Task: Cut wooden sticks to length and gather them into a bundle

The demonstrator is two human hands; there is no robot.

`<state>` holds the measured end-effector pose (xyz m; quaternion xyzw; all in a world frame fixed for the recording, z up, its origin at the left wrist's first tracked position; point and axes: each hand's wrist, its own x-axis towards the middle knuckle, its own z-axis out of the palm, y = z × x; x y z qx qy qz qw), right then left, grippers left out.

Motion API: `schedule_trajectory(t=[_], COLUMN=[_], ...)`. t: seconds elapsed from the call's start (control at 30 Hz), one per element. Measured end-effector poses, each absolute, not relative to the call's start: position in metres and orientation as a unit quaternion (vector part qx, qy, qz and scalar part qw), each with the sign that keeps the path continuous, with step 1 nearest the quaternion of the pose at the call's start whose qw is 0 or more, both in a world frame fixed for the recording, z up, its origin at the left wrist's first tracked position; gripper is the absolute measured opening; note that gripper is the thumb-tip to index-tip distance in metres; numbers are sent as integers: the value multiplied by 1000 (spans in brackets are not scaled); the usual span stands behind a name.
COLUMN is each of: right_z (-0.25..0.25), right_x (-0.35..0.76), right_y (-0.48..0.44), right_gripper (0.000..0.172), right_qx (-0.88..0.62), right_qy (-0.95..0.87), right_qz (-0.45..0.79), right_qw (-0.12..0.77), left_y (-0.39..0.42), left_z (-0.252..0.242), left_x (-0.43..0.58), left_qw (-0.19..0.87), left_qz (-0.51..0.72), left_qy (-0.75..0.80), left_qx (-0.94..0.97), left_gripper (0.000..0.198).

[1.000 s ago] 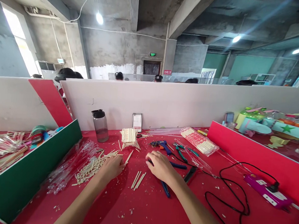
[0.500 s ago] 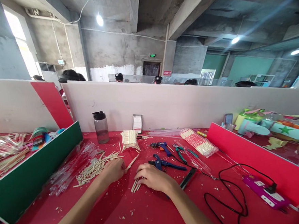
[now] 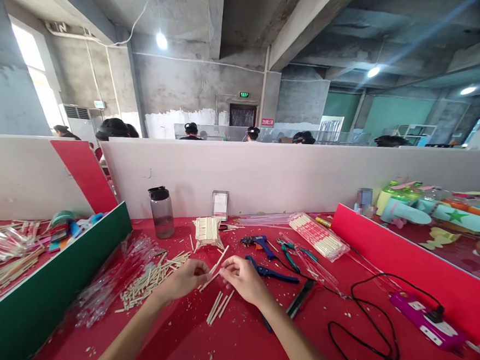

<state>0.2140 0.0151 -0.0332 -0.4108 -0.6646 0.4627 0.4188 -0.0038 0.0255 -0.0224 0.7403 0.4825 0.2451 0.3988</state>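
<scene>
My left hand (image 3: 188, 279) has its fingers pinched on one end of a short wooden stick (image 3: 210, 280). My right hand (image 3: 242, 279) is closed at the stick's other end, its fingertips pressed together. Another stick (image 3: 223, 253) lies slanted just beyond my fingers. Several cut sticks (image 3: 219, 308) lie side by side on the red table, nearer to me. Left of my left hand spreads a pile of short sticks (image 3: 151, 278). A small structure of sticks (image 3: 207, 231) with splayed legs stands behind my hands.
At right lie a blue glue gun (image 3: 260, 244), blue cutters (image 3: 272, 272), green-handled pliers (image 3: 288, 254), a black-handled tool (image 3: 299, 298) and packed sticks (image 3: 318, 236). A bottle (image 3: 161, 213) stands at back left. A black cord runs to a purple power strip (image 3: 425, 320). Low green (image 3: 60, 277) and red (image 3: 406, 268) boards flank the table.
My right hand has lifted off the row of cut sticks, uncovering them, and moved up toward my left hand. My left hand has come away from the pile's edge with a stick between both hands.
</scene>
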Motion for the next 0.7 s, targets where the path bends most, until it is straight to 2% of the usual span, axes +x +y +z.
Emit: schedule_trajectory(t=[0.07,0.17,0.33,0.7], right_z=[-37,-39,-34,-28], right_x=[211,207,206,205], right_y=[19,21,18,13], right_gripper=[38,44,41,38], right_qx=[-381,-361,-355,-347], right_qy=[-604,-559,-516,-506], right_qz=[533,563,586,612], right_qw=[453,490,514,500], left_y=[23,14,4,0], left_z=[-23,-20,-12,-7], left_x=[3,15,28,35], left_qw=[434,476,543,572], left_qz=[266,287,312,323], left_qy=[452,433,479,487], left_qx=[732,709,615,575], left_gripper=[32,37,45,51])
